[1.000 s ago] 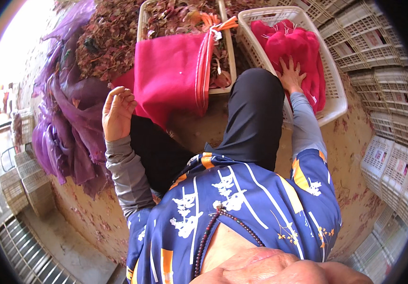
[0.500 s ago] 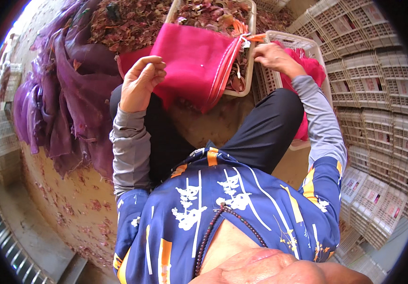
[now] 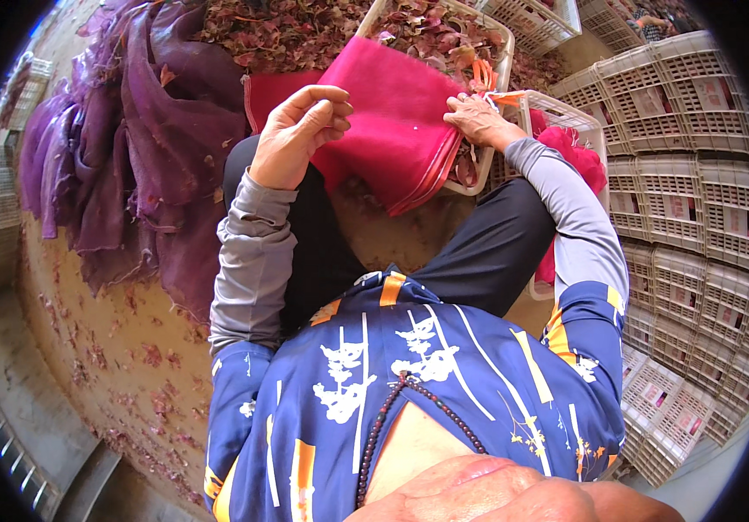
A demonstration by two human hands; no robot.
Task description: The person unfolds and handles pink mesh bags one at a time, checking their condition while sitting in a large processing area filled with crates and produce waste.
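Note:
A bright pink-red mesh bag (image 3: pixel 387 113) with a stitched hem lies flat across the near edge of a crate heaped with dry skins. My right hand (image 3: pixel 481 122) rests at its upper right corner, fingers closed on the hem beside orange and white ties (image 3: pixel 482 76). My left hand (image 3: pixel 300 135) hovers over the bag's left part, thumb and fingertips pressed together. Whatever it may pinch is too small to make out. A second red piece (image 3: pixel 279 94) shows behind my left hand.
A white plastic crate (image 3: pixel 507 52) holds reddish dry skins (image 3: pixel 444 35). Right of it another crate (image 3: pixel 602 139) contains red mesh bags (image 3: pixel 573 157). Purple netting (image 3: pixel 153 157) lies heaped at left. Stacked crates (image 3: pixel 688 191) line the right side. Skin scraps litter the floor (image 3: pixel 113 348).
My right hand has gone from the ties beside the crate onto the bag's hem. My left hand remains pinched over the bag. The whole view has shifted slightly.

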